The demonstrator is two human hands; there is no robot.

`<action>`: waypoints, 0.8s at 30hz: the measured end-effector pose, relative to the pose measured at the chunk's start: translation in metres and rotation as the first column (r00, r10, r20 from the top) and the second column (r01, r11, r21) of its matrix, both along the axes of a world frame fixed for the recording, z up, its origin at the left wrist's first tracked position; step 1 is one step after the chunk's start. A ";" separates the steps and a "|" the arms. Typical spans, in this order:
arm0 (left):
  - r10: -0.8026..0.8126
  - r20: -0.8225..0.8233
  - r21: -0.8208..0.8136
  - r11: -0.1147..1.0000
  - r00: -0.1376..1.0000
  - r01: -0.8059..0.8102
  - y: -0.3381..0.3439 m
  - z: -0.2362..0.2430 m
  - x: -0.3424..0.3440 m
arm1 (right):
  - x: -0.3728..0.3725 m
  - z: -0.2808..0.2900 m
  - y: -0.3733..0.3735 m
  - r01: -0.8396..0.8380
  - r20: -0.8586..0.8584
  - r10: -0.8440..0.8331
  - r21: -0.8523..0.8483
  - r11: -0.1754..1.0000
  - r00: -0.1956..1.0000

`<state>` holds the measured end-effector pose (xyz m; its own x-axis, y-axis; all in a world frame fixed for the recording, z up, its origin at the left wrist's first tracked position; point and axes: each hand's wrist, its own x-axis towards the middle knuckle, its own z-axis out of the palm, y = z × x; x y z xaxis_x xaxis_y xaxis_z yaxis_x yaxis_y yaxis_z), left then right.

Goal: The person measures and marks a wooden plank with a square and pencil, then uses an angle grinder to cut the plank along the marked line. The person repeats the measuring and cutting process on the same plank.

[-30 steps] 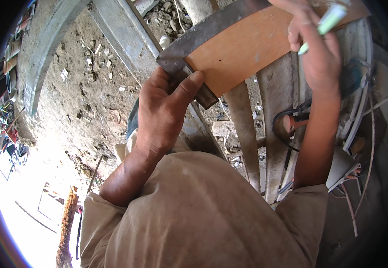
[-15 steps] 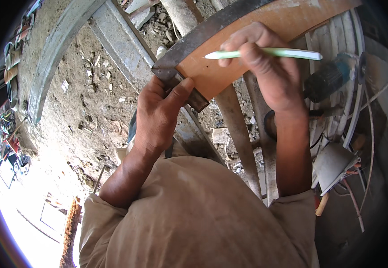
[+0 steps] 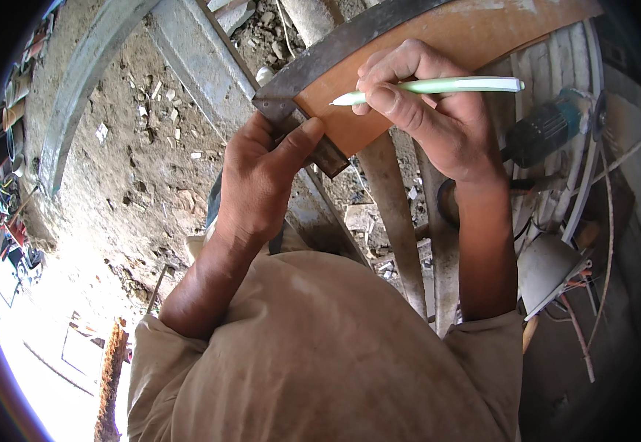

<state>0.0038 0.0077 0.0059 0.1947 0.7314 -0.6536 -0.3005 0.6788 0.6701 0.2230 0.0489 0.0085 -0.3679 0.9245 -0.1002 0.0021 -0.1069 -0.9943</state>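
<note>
Running sideways, the green pen [image 3: 468,84] in the right hand [image 3: 446,129] points left toward the metal square [image 3: 329,156]. The left hand [image 3: 265,169] grips the square.

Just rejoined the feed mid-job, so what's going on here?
The person's left hand grips a try square at the left end of an orange-brown board. The right hand holds a pale green pen, its tip over the board; whether it touches is unclear. An angle grinder lies to the right.

Head-worn fisheye, steeply downward, seemingly near
</note>
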 end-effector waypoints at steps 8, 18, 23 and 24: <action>-0.074 -0.028 0.014 0.997 0.997 0.074 0.001 -0.001 -0.003 | -0.018 -0.012 -0.002 0.109 0.076 -0.136 0.286 0.952 0.988; -0.062 -0.008 0.003 0.998 0.998 0.062 0.002 -0.001 -0.003 | -0.029 -0.004 -0.003 0.063 0.326 -0.198 0.380 0.923 0.924; -0.101 -0.074 0.005 0.995 0.992 0.101 0.002 -0.003 -0.004 | -0.032 -0.004 -0.003 0.055 0.369 -0.212 0.393 0.918 0.905; -0.118 -0.087 0.004 0.993 0.989 0.119 0.003 -0.002 -0.004 | -0.032 -0.004 -0.003 0.060 0.370 -0.218 0.393 0.918 0.903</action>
